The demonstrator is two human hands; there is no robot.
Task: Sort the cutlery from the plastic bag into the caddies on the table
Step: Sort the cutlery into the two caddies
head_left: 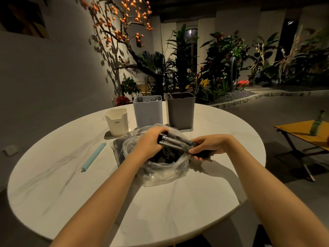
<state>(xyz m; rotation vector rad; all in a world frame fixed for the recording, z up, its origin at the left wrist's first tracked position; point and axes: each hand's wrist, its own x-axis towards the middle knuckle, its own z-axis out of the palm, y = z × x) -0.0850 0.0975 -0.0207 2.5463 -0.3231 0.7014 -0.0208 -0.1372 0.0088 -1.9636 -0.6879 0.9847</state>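
From your head camera, your left hand (151, 139) curls round the upper ends of a bundle of dark grey-handled cutlery (176, 142), and your right hand (209, 146) pinches its lower ends, just above the open mouth of the crumpled clear plastic bag (160, 172) on the round white marble table (160, 207). Behind the bag stand a short cream caddy (117, 122), a tall pale-blue caddy (147, 111) showing utensil tips, and a tall dark-grey caddy (180, 111). A light-blue bag clip (94, 157) lies left of the bag.
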